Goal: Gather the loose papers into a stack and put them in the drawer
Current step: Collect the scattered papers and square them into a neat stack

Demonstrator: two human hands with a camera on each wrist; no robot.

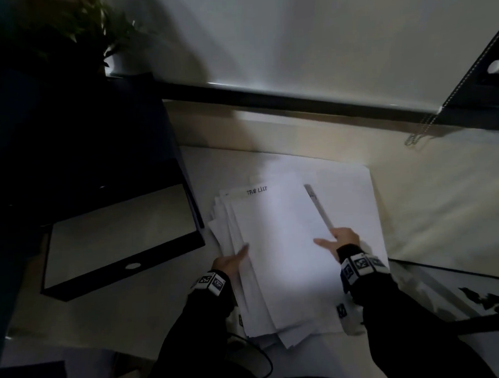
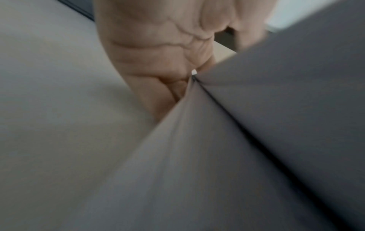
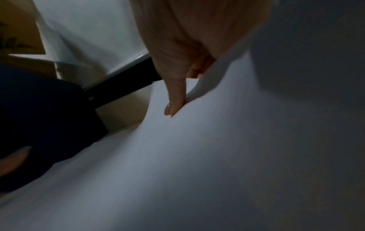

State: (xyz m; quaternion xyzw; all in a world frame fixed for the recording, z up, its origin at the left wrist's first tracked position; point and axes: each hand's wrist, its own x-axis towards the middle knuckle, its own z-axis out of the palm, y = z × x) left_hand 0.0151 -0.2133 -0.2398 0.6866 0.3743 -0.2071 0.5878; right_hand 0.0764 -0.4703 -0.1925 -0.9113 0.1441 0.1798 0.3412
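An uneven stack of white papers [image 1: 277, 245] lies in the middle of the pale desk, and its top sheet is headed "TASK LIST". My left hand [image 1: 232, 262] grips the stack's left edge with the thumb on top. In the left wrist view the left hand [image 2: 154, 54] has its fingers tucked under the fanned sheets [image 2: 197, 140]. My right hand [image 1: 342, 240] holds the right edge, which curls up into a narrow grey strip [image 1: 318, 207]. In the right wrist view one digit [image 3: 175, 96] lies on the top sheet [image 3: 197, 156]. The open drawer [image 1: 115, 239] is to the left, its pale floor bare.
Larger white sheets [image 1: 355, 189] lie under the stack. The drawer belongs to a dark cabinet [image 1: 81, 140] with a plant [image 1: 69, 27] behind it. A blind chain [image 1: 421, 130] hangs at the back right. A dark cable [image 1: 266, 361] loops near the front edge.
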